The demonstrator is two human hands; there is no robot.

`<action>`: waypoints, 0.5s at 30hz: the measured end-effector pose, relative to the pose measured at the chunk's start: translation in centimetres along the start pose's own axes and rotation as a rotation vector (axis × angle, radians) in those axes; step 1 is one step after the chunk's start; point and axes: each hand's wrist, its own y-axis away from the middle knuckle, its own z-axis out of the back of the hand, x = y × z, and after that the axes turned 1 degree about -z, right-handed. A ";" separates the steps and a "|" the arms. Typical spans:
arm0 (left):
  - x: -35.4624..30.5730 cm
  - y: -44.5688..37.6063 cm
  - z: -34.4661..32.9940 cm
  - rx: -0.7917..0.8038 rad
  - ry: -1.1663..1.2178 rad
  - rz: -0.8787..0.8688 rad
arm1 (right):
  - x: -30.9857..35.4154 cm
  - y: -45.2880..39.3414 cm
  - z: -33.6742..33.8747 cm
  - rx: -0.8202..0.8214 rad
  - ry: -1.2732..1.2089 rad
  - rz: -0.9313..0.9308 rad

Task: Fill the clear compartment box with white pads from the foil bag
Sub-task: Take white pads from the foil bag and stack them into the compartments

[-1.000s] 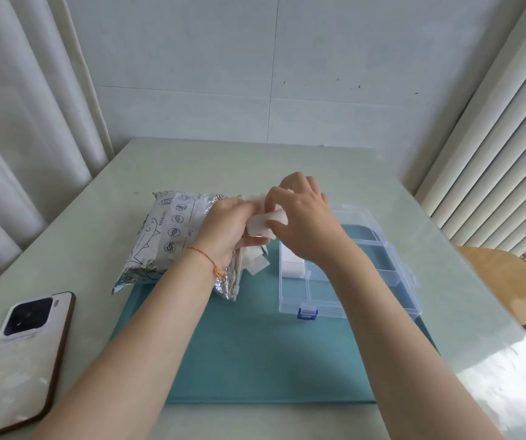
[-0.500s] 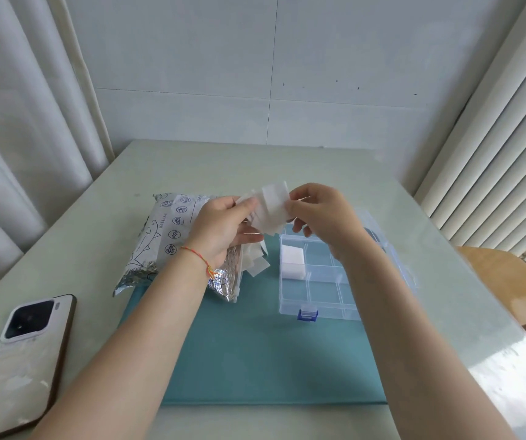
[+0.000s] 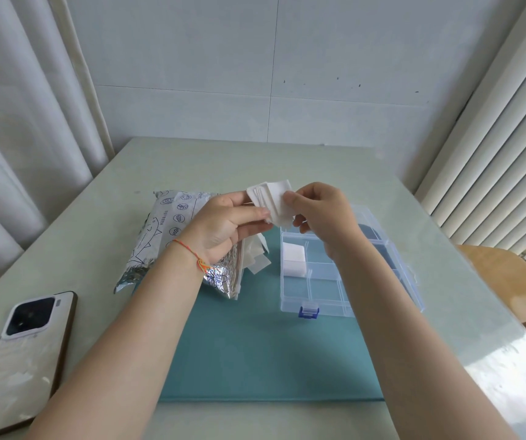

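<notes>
A fanned stack of white pads (image 3: 270, 200) is held up above the table between both hands. My left hand (image 3: 223, 228) pinches its left edge and my right hand (image 3: 322, 214) pinches its right edge. Below them the clear compartment box (image 3: 325, 282) lies open on a teal mat (image 3: 255, 350), with a pile of white pads (image 3: 294, 260) in its left middle compartment. The silver foil bag (image 3: 169, 230) lies to the left of the box, and more white pads (image 3: 256, 258) spill from its open end.
A white phone (image 3: 23, 354) lies face down at the table's left front. Curtains hang on the left and ribbed blinds on the right. A wooden surface (image 3: 503, 281) sits beyond the table's right edge. The box's lid lies open to the right, behind my right arm.
Both hands have lifted the stack of pads from near the bag's mouth to above the box's far left corner. The right hand moved off the box and uncovered its compartments.
</notes>
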 end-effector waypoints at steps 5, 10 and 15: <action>0.2 0.0 -0.1 -0.028 -0.065 -0.026 | 0.0 0.1 -0.1 0.027 -0.067 -0.036; 0.4 -0.2 0.0 -0.052 -0.102 -0.042 | 0.0 0.1 -0.2 0.076 -0.074 -0.042; 0.4 -0.2 -0.1 -0.104 -0.093 -0.048 | -0.1 -0.1 -0.1 0.111 -0.149 -0.040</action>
